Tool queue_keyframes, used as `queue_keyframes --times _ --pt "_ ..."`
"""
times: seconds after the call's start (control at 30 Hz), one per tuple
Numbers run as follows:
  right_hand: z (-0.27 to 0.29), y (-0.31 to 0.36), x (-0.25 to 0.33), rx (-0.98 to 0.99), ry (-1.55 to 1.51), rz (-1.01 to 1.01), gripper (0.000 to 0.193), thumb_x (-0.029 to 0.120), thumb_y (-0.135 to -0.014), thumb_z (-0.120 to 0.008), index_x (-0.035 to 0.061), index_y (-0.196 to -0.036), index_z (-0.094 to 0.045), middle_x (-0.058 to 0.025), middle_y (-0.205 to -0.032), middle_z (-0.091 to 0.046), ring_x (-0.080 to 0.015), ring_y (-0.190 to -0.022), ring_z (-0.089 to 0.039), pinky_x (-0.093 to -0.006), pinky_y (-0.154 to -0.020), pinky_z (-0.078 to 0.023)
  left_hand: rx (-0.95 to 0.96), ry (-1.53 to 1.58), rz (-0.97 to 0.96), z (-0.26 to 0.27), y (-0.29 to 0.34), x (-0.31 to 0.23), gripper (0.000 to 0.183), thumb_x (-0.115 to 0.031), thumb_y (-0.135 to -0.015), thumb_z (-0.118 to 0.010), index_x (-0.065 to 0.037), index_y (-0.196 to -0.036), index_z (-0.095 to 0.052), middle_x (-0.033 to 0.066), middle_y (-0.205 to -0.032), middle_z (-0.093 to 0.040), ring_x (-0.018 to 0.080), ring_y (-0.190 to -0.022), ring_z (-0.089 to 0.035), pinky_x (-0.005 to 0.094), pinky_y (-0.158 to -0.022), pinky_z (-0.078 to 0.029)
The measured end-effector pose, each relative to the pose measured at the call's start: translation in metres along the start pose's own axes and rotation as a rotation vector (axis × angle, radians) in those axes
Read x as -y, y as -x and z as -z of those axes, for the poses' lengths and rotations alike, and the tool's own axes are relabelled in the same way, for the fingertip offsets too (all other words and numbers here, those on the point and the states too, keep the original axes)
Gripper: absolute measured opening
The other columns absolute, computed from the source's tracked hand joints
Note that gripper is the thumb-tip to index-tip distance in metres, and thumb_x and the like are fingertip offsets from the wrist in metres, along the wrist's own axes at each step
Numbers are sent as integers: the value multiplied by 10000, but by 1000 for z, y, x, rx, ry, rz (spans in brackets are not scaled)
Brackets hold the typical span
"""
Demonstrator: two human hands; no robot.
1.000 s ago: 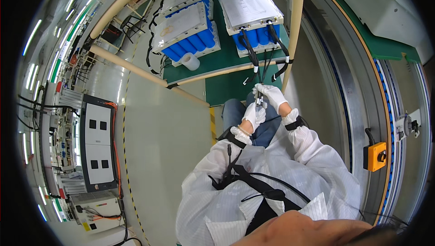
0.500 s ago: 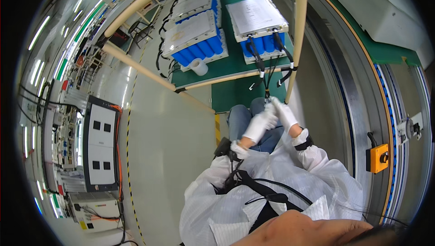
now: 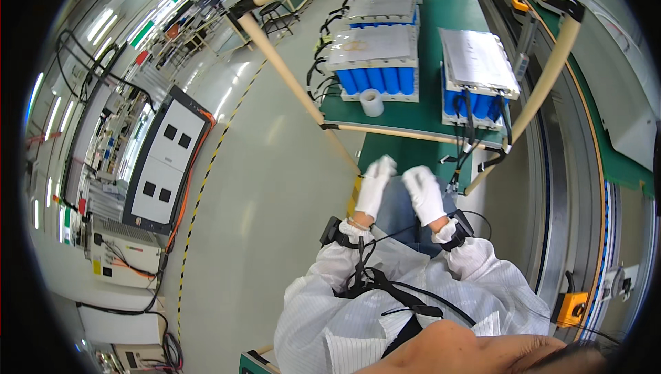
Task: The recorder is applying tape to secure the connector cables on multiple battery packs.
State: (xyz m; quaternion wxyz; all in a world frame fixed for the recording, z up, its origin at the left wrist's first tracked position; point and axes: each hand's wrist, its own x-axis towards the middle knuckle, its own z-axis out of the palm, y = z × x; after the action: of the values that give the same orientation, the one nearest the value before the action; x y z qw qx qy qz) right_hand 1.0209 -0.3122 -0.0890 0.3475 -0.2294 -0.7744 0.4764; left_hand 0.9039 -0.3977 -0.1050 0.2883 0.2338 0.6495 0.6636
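Observation:
My left hand [image 3: 375,185], in a white glove, is raised over my lap with its fingers bent toward the right; motion smears them and I cannot see anything in them. My right hand [image 3: 422,191], also gloved, is a little apart from it, back of the hand up and fingers stretched forward, with no object visible. Just right of it hangs a bundle of black cables [image 3: 457,167] with white-tagged ends. These cables come off a battery pack [image 3: 471,104] of blue cells, with papers on its white top, on the green cart shelf [image 3: 427,116].
Further battery packs [image 3: 377,78] stand in a row on the shelf's left, a white roll [image 3: 372,103] before them. The cart's cream tube frame [image 3: 289,75] surrounds them. A conveyor rail [image 3: 551,250] with an orange switch box [image 3: 570,308] runs along my right.
My hands have come apart and off the cable bundle, which now hangs to the right of them. The view has turned, so the cart appears further right.

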Motion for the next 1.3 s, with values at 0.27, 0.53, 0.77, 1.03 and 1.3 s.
queue_keyframes --times 0.27,0.53,0.77,1.03,1.3 --pt "-71 -13 31 463 185 116 380 422 -856 -476 89 -748 -623 -141 -724 -609 -336 -698 -582 -404 -626 -455 -294 286 -81 45 -45 17 740 -166 -866 -556 -132 -1419 -65 128 -1397 -264 197 -1211 -369 309 -975 -312" --pt "-96 -47 23 856 269 669 122 244 -760 -539 138 -709 -573 -88 -670 -569 -282 -632 -559 -381 -561 -455 -168 730 172 98 -60 38 510 -377 -935 -366 -108 -1362 -293 117 -1365 -347 237 -1190 -412 366 -967 -340" --pt "-91 -175 17 191 764 -87 316 388 -847 -506 155 -1060 -524 -138 -849 -640 -338 -736 -613 -441 -632 -483 -278 820 213 89 -52 37 403 -290 -920 -413 -85 -1266 -426 86 -1205 -503 220 -1085 -492 355 -914 -410" --pt "-75 -139 -29 401 -426 -161 333 184 -869 -565 30 -1150 -475 -33 -790 -577 -88 -636 -572 -230 -565 -478 -31 718 183 63 -42 20 457 -279 -921 -415 -111 -1337 -324 119 -1211 -479 206 -1034 -511 336 -852 -461" --pt "-31 -56 -18 521 -835 -73 307 247 -907 -509 55 -1139 -447 -38 -902 -563 -103 -741 -572 -253 -675 -470 353 693 -4 18 -21 -39 431 -309 -918 -422 -100 -1293 -389 115 -1193 -493 182 -978 -533 327 -859 -462"
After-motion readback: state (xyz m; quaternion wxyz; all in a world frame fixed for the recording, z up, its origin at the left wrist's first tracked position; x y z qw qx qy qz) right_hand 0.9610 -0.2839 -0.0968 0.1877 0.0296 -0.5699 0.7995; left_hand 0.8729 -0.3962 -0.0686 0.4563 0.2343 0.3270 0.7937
